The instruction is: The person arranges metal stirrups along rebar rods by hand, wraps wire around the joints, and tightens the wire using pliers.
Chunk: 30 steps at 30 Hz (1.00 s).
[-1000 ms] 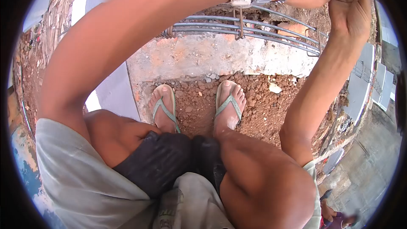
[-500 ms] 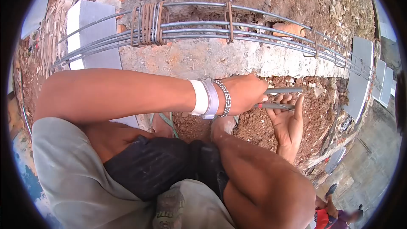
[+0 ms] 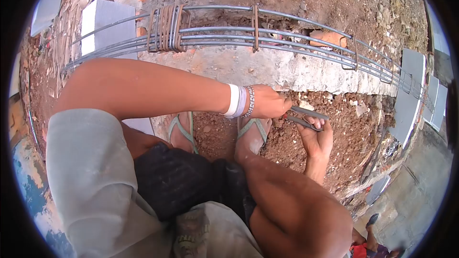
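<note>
My left hand (image 3: 267,102) is closed around the near end of a two-handled grey tool (image 3: 310,112), whose head is hidden in the fist. Its two slim bars stick out to the right, slightly apart, with a small red spot by the fist. From below, my right hand (image 3: 317,142) has its palm turned up and its fingers curled round the outer part of the bars. Both hands are just this side of the whitish concrete strip (image 3: 306,74), above bare soil.
Long steel bars with wire stirrups (image 3: 256,28) run across above the hands, with more stirrups bunched (image 3: 167,28) at left. Pale blocks stand at left (image 3: 112,26) and right (image 3: 409,93). My sandalled feet (image 3: 252,131) are on the soil. Another person (image 3: 370,246) is at lower right.
The tool's bars have gone from nearly level to sloping down rightward. My right hand has shifted left, and its fingers, more open before, now curl around the bars.
</note>
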{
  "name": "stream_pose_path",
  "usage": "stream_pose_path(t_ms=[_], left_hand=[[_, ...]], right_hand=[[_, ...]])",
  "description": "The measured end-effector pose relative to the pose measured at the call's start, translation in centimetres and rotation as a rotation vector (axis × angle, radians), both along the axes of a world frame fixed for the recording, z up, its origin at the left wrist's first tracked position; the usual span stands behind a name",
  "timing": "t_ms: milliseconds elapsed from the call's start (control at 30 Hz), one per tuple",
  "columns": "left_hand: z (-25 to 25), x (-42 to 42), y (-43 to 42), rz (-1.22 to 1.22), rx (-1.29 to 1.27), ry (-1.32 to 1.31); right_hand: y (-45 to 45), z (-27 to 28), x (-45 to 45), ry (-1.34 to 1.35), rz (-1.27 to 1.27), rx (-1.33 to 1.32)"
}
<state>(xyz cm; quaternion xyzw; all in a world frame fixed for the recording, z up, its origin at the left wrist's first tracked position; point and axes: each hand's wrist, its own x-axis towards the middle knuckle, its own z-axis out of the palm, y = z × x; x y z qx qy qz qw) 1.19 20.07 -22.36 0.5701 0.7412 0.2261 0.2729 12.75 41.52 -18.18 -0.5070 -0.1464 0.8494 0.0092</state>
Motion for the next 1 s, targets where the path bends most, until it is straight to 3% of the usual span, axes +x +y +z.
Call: stream_pose_path(t_ms=[33,133,200,300,400,500,600,700,733,833,933,1000], left_hand=[[0.0,-0.2,0.4,-0.036,-0.044,0.007],[0.1,-0.5,0.8,0.083,0.154,0.165],[0.1,-0.8,1.0,0.1,0.171,0.21],[1.3,-0.3,0.6,0.197,0.085,0.049],[3.3,0.3,0.3,0.182,-0.12,-0.086],[3.9,0.5,-0.1,0.105,-0.225,-0.121],[5.7,0.4,-1.3,0.109,-0.183,-0.127],[7.0,0.2,-3.1,0.1,-0.244,-0.123],[6.7,0.4,-4.1,0.172,-0.147,-0.129],[6.1,1.7,-6.2,0.428,0.039,0.008],[8.5,0.7,-6.8,0.371,-0.148,-0.119],[9.6,0.8,-6.9,0.359,-0.208,-0.217]], right_hand=[[0.1,0.1,-0.2,-0.014,-0.015,0.023],[1.5,-2.0,0.4,-0.044,-0.015,0.128],[4.6,-5.7,2.9,-0.058,0.016,0.225],[4.3,-4.7,2.8,-0.37,0.148,1.272],[1.8,1.6,1.4,-0.009,0.552,1.66],[-2.5,8.1,-2.2,0.498,1.511,1.97],[-5.1,6.1,-2.8,0.613,1.787,1.984],[-5.8,4.3,-2.9,0.498,1.956,1.659],[-5.9,3.8,-3.0,0.694,1.803,1.746],[-5.8,4.4,-3.6,0.815,1.701,1.659],[-5.9,5.4,-3.4,0.803,1.804,1.68],[-6.3,5.2,-2.8,0.761,1.734,1.554]])
